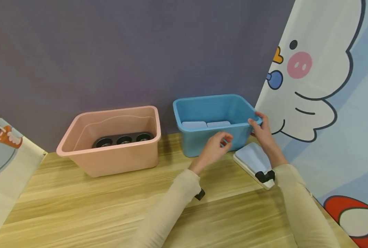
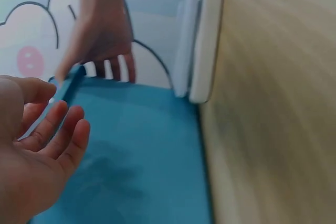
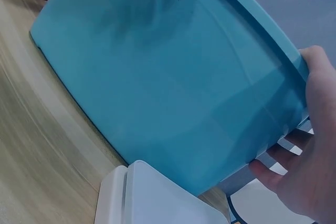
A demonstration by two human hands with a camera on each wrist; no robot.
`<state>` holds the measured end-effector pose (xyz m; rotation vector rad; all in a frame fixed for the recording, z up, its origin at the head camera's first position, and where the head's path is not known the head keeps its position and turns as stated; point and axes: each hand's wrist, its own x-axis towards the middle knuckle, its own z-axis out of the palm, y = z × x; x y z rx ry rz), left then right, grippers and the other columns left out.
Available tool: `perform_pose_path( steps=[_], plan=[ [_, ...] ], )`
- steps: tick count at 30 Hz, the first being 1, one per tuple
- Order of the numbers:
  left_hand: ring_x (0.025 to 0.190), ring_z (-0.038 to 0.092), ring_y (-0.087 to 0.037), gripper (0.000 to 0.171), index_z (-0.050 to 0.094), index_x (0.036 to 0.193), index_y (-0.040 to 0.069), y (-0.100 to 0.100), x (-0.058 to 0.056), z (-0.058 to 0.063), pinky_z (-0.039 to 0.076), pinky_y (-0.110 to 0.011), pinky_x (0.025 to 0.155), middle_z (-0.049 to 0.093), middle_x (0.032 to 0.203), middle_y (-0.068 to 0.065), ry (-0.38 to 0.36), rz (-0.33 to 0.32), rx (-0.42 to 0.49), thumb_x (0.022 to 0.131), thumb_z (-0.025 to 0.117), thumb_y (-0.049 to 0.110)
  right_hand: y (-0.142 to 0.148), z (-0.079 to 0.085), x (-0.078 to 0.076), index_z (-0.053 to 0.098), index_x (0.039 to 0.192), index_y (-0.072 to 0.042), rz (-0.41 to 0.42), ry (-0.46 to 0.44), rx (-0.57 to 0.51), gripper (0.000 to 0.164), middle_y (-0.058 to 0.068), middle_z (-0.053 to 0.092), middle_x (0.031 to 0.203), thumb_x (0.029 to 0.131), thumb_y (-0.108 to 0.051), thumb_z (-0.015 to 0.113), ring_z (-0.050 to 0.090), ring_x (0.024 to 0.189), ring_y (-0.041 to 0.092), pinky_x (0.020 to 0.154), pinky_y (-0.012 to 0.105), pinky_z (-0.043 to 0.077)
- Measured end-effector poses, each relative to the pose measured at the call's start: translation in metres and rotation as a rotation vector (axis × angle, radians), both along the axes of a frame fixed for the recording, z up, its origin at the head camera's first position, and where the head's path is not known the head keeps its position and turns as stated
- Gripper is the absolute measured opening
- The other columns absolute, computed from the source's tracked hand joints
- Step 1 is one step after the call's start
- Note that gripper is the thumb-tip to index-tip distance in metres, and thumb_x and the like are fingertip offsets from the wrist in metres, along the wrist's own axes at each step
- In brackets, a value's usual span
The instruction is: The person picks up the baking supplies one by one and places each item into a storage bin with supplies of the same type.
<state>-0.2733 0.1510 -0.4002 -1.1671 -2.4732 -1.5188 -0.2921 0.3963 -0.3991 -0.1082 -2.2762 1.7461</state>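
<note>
A blue plastic bin stands by the back wall. My right hand grips its rim at the near right corner, thumb on top and fingers against the side in the right wrist view. In front of the bin's near wall my left hand hovers with fingers loosely bent and nothing in them. Inside the bin lie two pale, flat-topped rectangular pieces, mostly hidden by the wall. Below my right hand, a pale blue and white flat box-like item rests on the table.
Left of the blue bin is a pink bin holding a dark muffin tray. The wooden table runs up to a dark grey back cloth. On the right stands a panel printed with a cartoon.
</note>
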Motion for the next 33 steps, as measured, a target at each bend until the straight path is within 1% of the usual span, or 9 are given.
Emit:
perform_pose_path(
  steps=[3, 7, 11, 13, 17, 21, 24, 28, 33],
  plan=[
    [0.096, 0.061, -0.014, 0.027, 0.061, 0.127, 0.009, 0.007, 0.001, -0.012, 0.051, -0.020, 0.079, 0.063, 0.120, -0.004, -0.061, -0.002, -0.013, 0.101, 0.058, 0.017, -0.003, 0.002, 0.001, 0.008, 0.158, -0.022, -0.009, -0.002, -0.012, 0.073, 0.021, 0.009, 0.164, 0.101, -0.046, 0.047, 0.027, 0.144, 0.039, 0.112, 0.064, 0.032],
    [0.098, 0.062, -0.014, 0.026, 0.062, 0.125, 0.011, 0.017, 0.000, -0.030, 0.051, -0.022, 0.082, 0.064, 0.118, -0.003, -0.137, 0.017, 0.022, 0.100, 0.060, 0.019, -0.011, 0.012, 0.009, 0.008, 0.158, -0.018, -0.003, -0.007, -0.030, 0.073, 0.023, 0.009, 0.163, 0.102, -0.042, 0.048, 0.026, 0.144, 0.040, 0.112, 0.064, 0.031],
    [0.091, 0.060, -0.011, 0.025, 0.065, 0.122, 0.012, 0.028, -0.003, -0.046, 0.050, -0.023, 0.077, 0.065, 0.112, -0.001, -0.215, 0.044, 0.065, 0.099, 0.062, 0.020, -0.018, 0.020, 0.017, 0.008, 0.157, -0.015, 0.008, -0.014, -0.036, 0.073, 0.024, 0.008, 0.163, 0.102, -0.040, 0.048, 0.025, 0.144, 0.041, 0.112, 0.065, 0.030],
    [0.086, 0.059, -0.010, 0.025, 0.065, 0.122, 0.011, 0.034, -0.004, -0.052, 0.050, -0.023, 0.073, 0.065, 0.109, -0.002, -0.241, 0.044, 0.083, 0.098, 0.062, 0.018, -0.019, 0.020, 0.017, 0.008, 0.157, -0.015, 0.004, -0.013, -0.039, 0.072, 0.024, 0.008, 0.163, 0.102, -0.040, 0.048, 0.025, 0.144, 0.041, 0.112, 0.065, 0.029],
    [0.084, 0.060, -0.009, 0.025, 0.065, 0.121, 0.006, 0.047, -0.006, -0.064, 0.050, -0.021, 0.069, 0.065, 0.108, -0.004, -0.269, 0.057, 0.131, 0.097, 0.063, 0.014, -0.011, 0.009, 0.009, 0.010, 0.157, -0.019, -0.017, -0.003, -0.036, 0.071, 0.023, 0.010, 0.163, 0.102, -0.042, 0.047, 0.026, 0.143, 0.039, 0.112, 0.064, 0.031],
    [0.089, 0.060, -0.009, 0.024, 0.066, 0.119, 0.006, 0.055, -0.006, -0.072, 0.050, -0.020, 0.073, 0.065, 0.109, -0.003, -0.310, 0.121, 0.161, 0.096, 0.064, 0.011, -0.008, 0.002, 0.004, 0.010, 0.157, -0.020, -0.017, 0.006, -0.044, 0.071, 0.021, 0.009, 0.164, 0.102, -0.043, 0.048, 0.026, 0.144, 0.038, 0.112, 0.063, 0.031],
    [0.088, 0.058, -0.009, 0.023, 0.067, 0.119, 0.006, 0.060, -0.007, -0.076, 0.049, -0.021, 0.075, 0.064, 0.108, -0.002, -0.330, 0.166, 0.172, 0.096, 0.064, 0.010, -0.013, 0.009, 0.010, 0.010, 0.158, -0.018, -0.010, 0.000, -0.052, 0.071, 0.022, 0.007, 0.164, 0.102, -0.040, 0.048, 0.024, 0.145, 0.039, 0.113, 0.064, 0.030],
    [0.085, 0.057, -0.008, 0.022, 0.068, 0.116, 0.006, 0.067, -0.009, -0.079, 0.048, -0.020, 0.075, 0.065, 0.105, -0.003, -0.332, 0.193, 0.183, 0.094, 0.065, 0.008, -0.021, 0.022, 0.021, 0.009, 0.158, -0.014, -0.006, -0.007, -0.046, 0.071, 0.024, 0.005, 0.164, 0.102, -0.038, 0.047, 0.022, 0.145, 0.041, 0.113, 0.065, 0.028],
    [0.082, 0.056, -0.008, 0.022, 0.067, 0.115, 0.004, 0.073, -0.008, -0.082, 0.047, -0.019, 0.073, 0.066, 0.103, -0.007, -0.339, 0.208, 0.178, 0.093, 0.065, 0.007, -0.021, 0.022, 0.020, 0.009, 0.157, -0.012, -0.011, 0.000, -0.046, 0.070, 0.024, 0.007, 0.163, 0.103, -0.035, 0.047, 0.023, 0.145, 0.040, 0.113, 0.064, 0.029]
  ],
)
